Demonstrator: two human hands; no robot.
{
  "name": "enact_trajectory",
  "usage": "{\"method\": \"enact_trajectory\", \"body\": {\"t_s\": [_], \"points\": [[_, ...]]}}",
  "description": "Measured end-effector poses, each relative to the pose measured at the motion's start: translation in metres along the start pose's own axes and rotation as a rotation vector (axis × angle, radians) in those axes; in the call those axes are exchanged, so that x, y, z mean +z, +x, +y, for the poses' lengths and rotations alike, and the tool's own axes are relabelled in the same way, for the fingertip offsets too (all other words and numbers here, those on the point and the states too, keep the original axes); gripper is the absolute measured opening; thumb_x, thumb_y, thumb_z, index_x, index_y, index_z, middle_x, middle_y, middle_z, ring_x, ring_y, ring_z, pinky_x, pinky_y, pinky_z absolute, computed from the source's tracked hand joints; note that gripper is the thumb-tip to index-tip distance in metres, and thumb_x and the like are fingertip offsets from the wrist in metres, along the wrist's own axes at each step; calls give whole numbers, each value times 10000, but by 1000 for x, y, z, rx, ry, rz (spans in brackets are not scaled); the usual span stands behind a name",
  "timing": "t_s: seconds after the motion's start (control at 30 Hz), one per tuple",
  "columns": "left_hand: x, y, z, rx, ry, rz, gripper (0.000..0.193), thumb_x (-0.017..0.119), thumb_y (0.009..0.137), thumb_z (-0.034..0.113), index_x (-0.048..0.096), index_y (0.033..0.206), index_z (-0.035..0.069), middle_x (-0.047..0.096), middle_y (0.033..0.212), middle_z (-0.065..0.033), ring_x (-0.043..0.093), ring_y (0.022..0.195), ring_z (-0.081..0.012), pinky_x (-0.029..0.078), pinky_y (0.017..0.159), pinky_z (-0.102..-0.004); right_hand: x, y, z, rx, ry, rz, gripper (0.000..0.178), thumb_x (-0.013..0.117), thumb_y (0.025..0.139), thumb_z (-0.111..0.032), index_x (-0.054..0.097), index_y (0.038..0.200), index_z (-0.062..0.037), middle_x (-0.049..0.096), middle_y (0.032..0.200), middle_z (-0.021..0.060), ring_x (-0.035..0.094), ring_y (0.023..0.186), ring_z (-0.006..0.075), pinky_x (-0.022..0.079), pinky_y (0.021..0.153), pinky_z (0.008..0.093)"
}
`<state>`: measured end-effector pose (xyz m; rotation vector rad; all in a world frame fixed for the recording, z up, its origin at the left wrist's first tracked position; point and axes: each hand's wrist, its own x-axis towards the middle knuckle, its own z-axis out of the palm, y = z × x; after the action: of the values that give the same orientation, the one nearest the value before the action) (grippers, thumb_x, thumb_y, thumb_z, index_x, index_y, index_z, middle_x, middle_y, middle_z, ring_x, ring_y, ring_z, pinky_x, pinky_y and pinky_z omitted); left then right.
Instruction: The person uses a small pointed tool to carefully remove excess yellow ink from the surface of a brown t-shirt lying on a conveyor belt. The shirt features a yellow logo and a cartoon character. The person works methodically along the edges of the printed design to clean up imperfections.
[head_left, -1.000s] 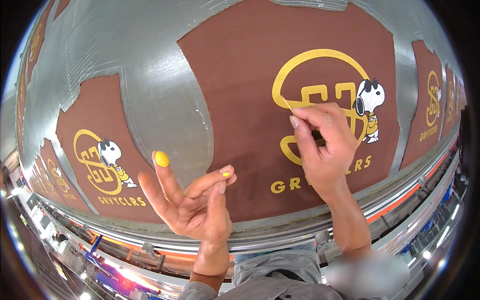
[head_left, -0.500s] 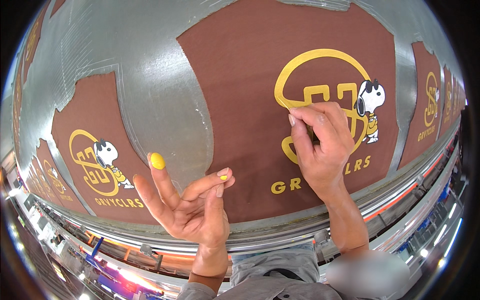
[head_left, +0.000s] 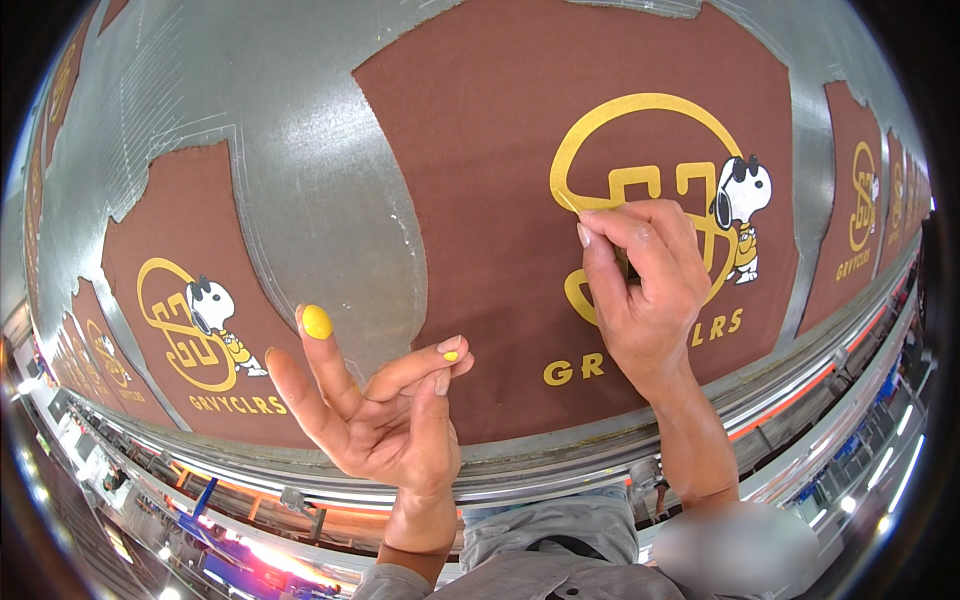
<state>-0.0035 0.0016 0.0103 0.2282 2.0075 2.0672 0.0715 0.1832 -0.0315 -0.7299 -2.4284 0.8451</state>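
A brown cut fabric panel [head_left: 480, 200] lies flat in front of me, printed with a gold letter emblem [head_left: 640, 103] and a white cartoon dog [head_left: 745, 190]. Over the emblem, my right hand [head_left: 645, 280] pinches a thin, pale, needle-like tool [head_left: 567, 199] between thumb and index finger. Its far end lies at the left curve of the gold outline; whether it touches the cloth I cannot tell. My left hand [head_left: 385, 420] is raised palm up near the panel's lower left, fingers apart. A yellow paint blob [head_left: 317, 322] coats one fingertip, and a smaller yellow dab [head_left: 451, 356] sits on another finger.
Matching printed brown panels [head_left: 170, 220] lie to the left and right along the grey table [head_left: 310, 120]. A metal rail [head_left: 520, 480] runs along the table's near edge, between the table and my body. Bright lights and equipment show at the lower left.
My right hand stays at the gold outline, with only a very slight shift of the fingers and the thin tool. My left hand keeps the same pose.
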Motion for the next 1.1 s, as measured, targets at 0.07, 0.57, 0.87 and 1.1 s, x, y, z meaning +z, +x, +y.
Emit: {"method": "enact_trajectory", "body": {"t_s": [0.07,0.57,0.87,1.1], "points": [[1,0,2,-9,7,3,1048,531,837,-217,-103,1604,113,180,1655,-209,745,917,-301,670,770,-394,0,0,-1,5,7,2,209,745,776,32,698,955,-63,640,829,41,586,743,213,399,679,352],[-2,-1,1,-9,23,8,1061,537,819,-220,-93,1606,111,183,1657,-202,748,905,-305,669,762,-394,0,-1,-2,48,18,-1,209,753,761,35,699,939,-60,643,826,43,595,750,219,409,689,349],[-1,0,2,-16,10,30,1041,537,830,-209,-84,1607,98,189,1655,-210,746,906,-301,665,769,-390,-4,-2,-9,237,141,55,205,730,795,40,684,971,-56,647,891,75,616,818,242,470,773,362],[5,2,-1,33,71,109,962,557,816,-151,45,1609,37,264,1627,-236,751,873,-218,655,731,-303,-7,1,-10,-204,-148,-134,48,606,976,-68,576,1004,-93,692,1261,124,463,1377,425,346,1117,535]]}}
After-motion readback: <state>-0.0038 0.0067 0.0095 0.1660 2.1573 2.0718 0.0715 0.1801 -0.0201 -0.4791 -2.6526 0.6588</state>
